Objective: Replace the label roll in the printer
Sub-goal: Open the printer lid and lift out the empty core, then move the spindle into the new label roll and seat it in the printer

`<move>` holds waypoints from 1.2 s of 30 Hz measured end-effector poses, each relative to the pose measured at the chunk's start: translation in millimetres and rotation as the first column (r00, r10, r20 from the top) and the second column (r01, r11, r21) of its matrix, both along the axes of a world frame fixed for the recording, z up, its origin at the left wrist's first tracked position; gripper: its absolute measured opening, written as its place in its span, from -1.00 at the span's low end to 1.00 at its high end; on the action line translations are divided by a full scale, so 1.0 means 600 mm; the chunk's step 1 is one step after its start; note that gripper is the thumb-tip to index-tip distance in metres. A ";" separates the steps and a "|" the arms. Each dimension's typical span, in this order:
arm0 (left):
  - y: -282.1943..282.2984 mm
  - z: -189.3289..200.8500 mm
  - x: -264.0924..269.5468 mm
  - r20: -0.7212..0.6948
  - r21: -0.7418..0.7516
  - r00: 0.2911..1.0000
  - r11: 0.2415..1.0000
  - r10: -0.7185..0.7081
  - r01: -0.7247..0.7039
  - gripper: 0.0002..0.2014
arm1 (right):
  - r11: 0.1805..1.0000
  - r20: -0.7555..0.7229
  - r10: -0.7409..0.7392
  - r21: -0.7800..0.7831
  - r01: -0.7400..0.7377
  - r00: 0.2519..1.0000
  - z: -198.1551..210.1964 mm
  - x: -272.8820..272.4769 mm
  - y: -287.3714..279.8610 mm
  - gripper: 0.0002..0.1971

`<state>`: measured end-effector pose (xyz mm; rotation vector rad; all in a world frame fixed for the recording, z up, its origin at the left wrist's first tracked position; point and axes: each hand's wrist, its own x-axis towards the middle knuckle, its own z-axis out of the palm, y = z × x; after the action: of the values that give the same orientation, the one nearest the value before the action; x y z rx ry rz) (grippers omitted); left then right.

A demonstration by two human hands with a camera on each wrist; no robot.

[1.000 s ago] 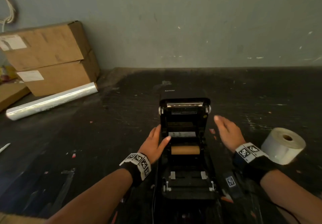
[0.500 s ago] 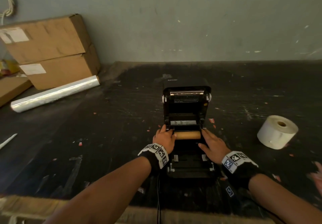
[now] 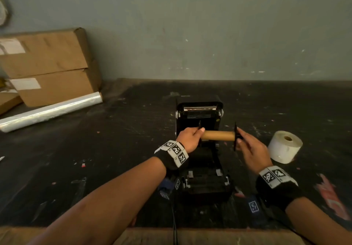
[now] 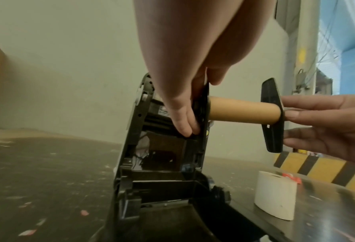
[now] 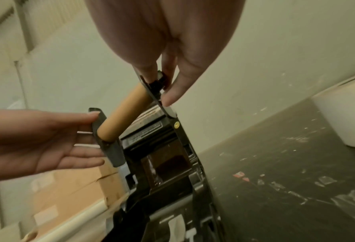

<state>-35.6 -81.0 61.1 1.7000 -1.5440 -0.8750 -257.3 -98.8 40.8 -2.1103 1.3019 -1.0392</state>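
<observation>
Cardboard core (image 3: 218, 136), one, gripped by two hands' fingers (image 3: 240, 140) above one printer (image 3: 200, 111).

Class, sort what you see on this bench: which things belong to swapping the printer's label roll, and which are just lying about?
Part of the job:
open printer
empty cardboard core on its black spindle, held by left hand and right hand
new white label roll

Lying about:
stacked cardboard boxes
clear film roll
</observation>
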 end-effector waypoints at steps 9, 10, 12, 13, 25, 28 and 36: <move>0.004 0.006 -0.116 -0.241 0.071 0.918 0.937 -0.316 0.341 -0.63 | 0.959 0.366 -0.241 0.235 0.161 0.899 0.009 -0.132 0.041 -0.71; 0.003 0.002 -0.129 -0.258 0.074 0.911 0.934 -0.321 0.350 -0.63 | 0.950 0.433 -0.253 0.281 0.137 0.865 0.010 -0.145 0.042 -0.73; -0.004 -0.004 -0.153 -0.297 0.088 0.899 0.928 -0.321 0.361 -0.63 | 0.935 0.499 -0.279 0.338 0.112 0.820 0.007 -0.171 0.036 -0.76; -0.012 -0.007 -0.166 -0.320 0.102 0.893 0.925 -0.317 0.365 -0.63 | 0.928 0.498 -0.289 0.355 0.112 0.818 0.006 -0.186 0.032 -0.77; -0.165 -0.093 -0.363 -0.368 0.464 0.917 0.885 0.155 0.036 -0.81 | 0.880 0.450 -0.383 0.442 0.171 0.807 -0.038 -0.421 -0.134 -0.77; -0.186 -0.128 -0.391 -0.026 0.517 0.998 0.855 0.061 -0.039 -0.68 | 0.872 0.470 -0.360 0.477 0.111 0.806 -0.038 -0.444 -0.168 -0.75; -0.195 -0.182 -0.402 0.487 0.518 0.861 0.842 -0.146 -0.150 -0.59 | 0.858 0.436 -0.280 0.513 0.019 0.855 -0.059 -0.443 -0.228 -0.82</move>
<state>-276.8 -197.7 -48.1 2.5113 -1.7273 -0.9724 -523.3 -235.8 5.3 -1.2579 1.3046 -1.0787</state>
